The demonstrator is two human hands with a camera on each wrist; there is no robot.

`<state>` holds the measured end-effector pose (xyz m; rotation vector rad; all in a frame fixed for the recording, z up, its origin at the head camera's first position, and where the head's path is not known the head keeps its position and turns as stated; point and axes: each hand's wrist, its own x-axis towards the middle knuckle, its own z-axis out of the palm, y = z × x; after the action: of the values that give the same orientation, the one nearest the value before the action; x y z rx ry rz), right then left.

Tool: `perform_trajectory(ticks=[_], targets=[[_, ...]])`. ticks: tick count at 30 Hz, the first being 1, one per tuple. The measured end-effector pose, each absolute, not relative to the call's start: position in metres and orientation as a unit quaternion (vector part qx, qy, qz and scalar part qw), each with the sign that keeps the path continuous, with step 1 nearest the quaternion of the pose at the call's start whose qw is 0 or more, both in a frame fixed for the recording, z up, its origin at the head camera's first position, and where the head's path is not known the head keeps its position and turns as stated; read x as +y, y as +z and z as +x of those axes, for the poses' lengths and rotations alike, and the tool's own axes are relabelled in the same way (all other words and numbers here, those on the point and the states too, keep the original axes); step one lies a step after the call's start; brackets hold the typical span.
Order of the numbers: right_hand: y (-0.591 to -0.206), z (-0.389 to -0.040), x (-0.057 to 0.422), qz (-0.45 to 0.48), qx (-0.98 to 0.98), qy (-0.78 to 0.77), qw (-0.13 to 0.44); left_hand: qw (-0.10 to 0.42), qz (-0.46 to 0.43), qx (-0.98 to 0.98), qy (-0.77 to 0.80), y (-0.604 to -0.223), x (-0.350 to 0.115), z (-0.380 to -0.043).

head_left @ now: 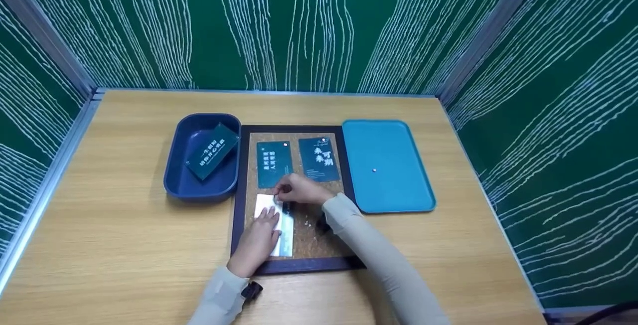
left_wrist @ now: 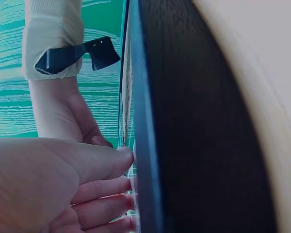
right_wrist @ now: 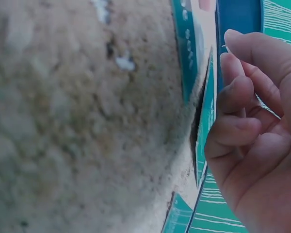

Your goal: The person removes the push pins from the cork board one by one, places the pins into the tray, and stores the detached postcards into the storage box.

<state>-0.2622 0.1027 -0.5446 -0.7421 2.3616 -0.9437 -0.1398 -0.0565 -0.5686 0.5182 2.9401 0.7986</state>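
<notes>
A card with a glossy, light-glared face (head_left: 286, 238) lies on the lower left of a framed corkboard (head_left: 319, 245). My left hand (head_left: 259, 238) rests on this card with its fingers laid out nearly straight. At the card's top edge, my right hand (head_left: 299, 189) pinches a push pin between thumb and index finger; its thin needle (right_wrist: 225, 46) shows in the right wrist view, and the fingers hide the rest. Two dark green cards, one on the left (head_left: 274, 163) and one on the right (head_left: 319, 159), hang above, each with a small light pin near its top.
Left of the board stands a dark blue bin (head_left: 172, 175) with a green printed card (head_left: 212, 151) inside. A light blue tray (head_left: 391, 150) lies to the right and carries one small pin (head_left: 374, 170). Green panels with white lines surround the wooden table (head_left: 119, 215).
</notes>
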Motion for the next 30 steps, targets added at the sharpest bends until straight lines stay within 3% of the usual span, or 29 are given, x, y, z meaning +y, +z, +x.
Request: perform_trajectory(ticks=[16,30], targets=[[-0.530,-0.266,0.120,-0.276,0.868,-0.363,0.195,0.022,0.163,0.947,0.274,-0.568,-0.056,-0.139],[-0.524,-0.266,0.144,-0.202,0.881,-0.379,0.196,0.025,0.161,0.951,0.264,-0.569,-0.055,-0.138]])
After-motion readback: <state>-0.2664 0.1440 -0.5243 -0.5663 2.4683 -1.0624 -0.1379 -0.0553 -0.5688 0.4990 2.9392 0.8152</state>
